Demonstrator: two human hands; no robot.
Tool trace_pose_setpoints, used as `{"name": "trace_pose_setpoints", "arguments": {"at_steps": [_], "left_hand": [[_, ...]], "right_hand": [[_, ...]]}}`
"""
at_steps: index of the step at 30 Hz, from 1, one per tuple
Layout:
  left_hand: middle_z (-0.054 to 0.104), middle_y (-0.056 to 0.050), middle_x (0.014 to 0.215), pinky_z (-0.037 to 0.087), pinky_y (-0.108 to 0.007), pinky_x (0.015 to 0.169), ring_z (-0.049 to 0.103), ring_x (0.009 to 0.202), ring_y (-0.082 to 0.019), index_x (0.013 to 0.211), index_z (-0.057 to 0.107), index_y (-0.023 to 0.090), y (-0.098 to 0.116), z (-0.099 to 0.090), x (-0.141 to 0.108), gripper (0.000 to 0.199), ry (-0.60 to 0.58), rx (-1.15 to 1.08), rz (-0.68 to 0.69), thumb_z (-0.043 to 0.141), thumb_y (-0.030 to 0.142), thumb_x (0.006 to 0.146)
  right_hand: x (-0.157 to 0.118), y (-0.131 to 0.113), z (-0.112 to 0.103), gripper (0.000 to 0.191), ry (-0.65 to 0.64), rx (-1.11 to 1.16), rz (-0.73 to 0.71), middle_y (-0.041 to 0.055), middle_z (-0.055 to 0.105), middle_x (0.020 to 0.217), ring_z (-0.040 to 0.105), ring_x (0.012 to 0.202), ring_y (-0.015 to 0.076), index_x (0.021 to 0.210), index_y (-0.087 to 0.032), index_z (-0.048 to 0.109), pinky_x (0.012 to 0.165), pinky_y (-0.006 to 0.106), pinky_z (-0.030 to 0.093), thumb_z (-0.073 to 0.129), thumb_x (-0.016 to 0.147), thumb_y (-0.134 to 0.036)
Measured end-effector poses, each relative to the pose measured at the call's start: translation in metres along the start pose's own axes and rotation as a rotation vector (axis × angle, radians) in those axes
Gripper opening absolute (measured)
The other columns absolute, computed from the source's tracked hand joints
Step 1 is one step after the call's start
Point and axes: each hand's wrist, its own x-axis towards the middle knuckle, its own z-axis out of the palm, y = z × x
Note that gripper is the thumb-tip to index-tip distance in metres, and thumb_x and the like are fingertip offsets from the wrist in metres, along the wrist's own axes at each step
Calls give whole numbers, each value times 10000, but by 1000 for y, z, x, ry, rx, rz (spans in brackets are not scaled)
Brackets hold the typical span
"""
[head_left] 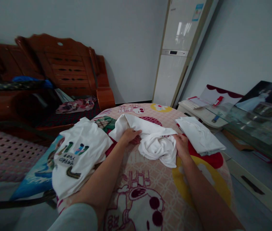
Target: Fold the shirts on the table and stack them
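Note:
A white garment (158, 146) lies bunched in the middle of the round table, with a flatter strip along its far side and a twisted heap at the front. My left hand (131, 136) grips its left part, fingers curled into the cloth. At the right end, my right hand (182, 144) pinches the garment's edge. To the left is a white printed T-shirt (80, 157), loosely spread and hanging over the table's edge. A folded stack of white clothes (199, 134) rests to the right of my right hand.
A patterned cloth (145, 192) with cartoon dogs covers the table. Behind it on the left stands a carved wooden chair (65, 70) with cloth on its seat. A tall white air conditioner (174, 64) fills the corner. At the right is a glass-topped cabinet (253, 128).

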Motion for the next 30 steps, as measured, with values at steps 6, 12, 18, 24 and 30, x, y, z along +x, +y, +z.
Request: {"name": "trace_pose_setpoints", "arguments": {"at_steps": [6, 12, 18, 24, 30], "left_hand": [[686, -50, 613, 568, -238, 514, 645, 503, -139, 803, 585, 148, 6, 1, -4, 187, -159, -415, -135, 742, 250, 785], [632, -12, 558, 518, -203, 463, 603, 451, -114, 779, 541, 157, 8, 19, -11, 202, -123, -385, -150, 729, 227, 805], [632, -8, 600, 491, -216, 476, 605, 474, -117, 751, 539, 149, 4, 20, -13, 237, -167, -380, -71, 773, 182, 725], [625, -9, 582, 455, -221, 458, 573, 451, -117, 718, 539, 158, 9, 26, -18, 236, -188, -359, -148, 754, 252, 736], [642, -19, 610, 487, -227, 478, 602, 485, -129, 741, 559, 157, 41, 3, -24, 259, -193, -528, 46, 693, 373, 792]], "right_hand": [[1, -2, 0, 341, 5, -20, 18, -57, 438, 555, 363, 601, 125, 633, -167, 607, 528, 247, 300, 638, 739, -489], [-2, -8, 0, 351, 1, -27, 11, -59, 425, 547, 354, 596, 123, 610, -177, 573, 525, 247, 292, 629, 743, -496], [-2, -6, -1, 349, -22, -41, -1, -58, 440, 557, 364, 596, 124, 637, -175, 593, 524, 243, 297, 619, 750, -505], [-2, -3, -1, 358, -25, -38, -14, -55, 470, 562, 375, 591, 121, 659, -167, 613, 526, 241, 303, 612, 753, -512], [-4, -9, -3, 404, -84, -81, -42, -30, 539, 579, 437, 604, 137, 696, -155, 657, 539, 246, 335, 613, 752, -552]]}}
